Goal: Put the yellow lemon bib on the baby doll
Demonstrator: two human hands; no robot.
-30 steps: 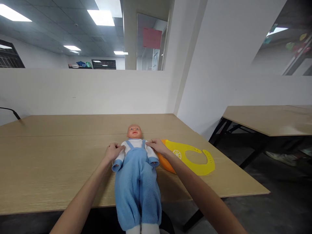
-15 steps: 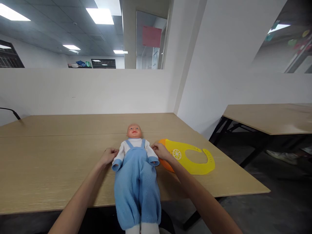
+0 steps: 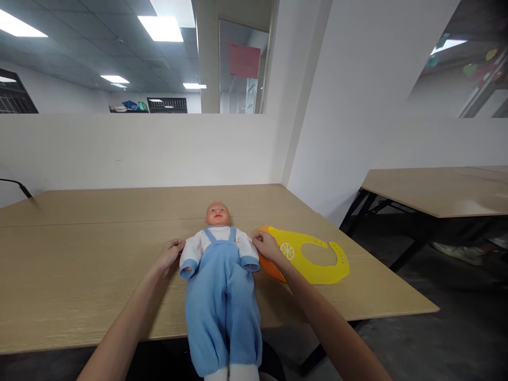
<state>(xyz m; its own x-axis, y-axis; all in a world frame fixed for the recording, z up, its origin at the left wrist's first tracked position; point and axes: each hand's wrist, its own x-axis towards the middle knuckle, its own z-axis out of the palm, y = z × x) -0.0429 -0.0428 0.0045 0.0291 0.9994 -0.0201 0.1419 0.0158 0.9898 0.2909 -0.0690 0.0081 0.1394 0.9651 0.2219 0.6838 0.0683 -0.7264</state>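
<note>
A baby doll (image 3: 224,286) lies face up on the wooden table, its legs reaching over the front edge toward me. It wears light blue overalls and a white top with blue cuffs. My left hand (image 3: 170,253) is closed at the outer side of the doll's sleeve (image 3: 192,248) on the left, fingertips pinching the cloth. On the other side, my right hand (image 3: 266,246) pinches the sleeve (image 3: 246,246) on the right. Beneath and beside my right hand lies a yellow bib (image 3: 313,272) with an orange pocket (image 3: 271,268) and a white citrus-slice print, partly covered by my forearm.
The table (image 3: 99,264) meets a white wall with a window at the back. A thin black cable-like object (image 3: 24,189) rests at the far left. Another table (image 3: 436,190) stands at the right, with a person's shoe (image 3: 460,253) under it.
Both hands have shifted outward, away from the doll's body. Its sleeves are drawn slightly wider apart, while the bib stays put.
</note>
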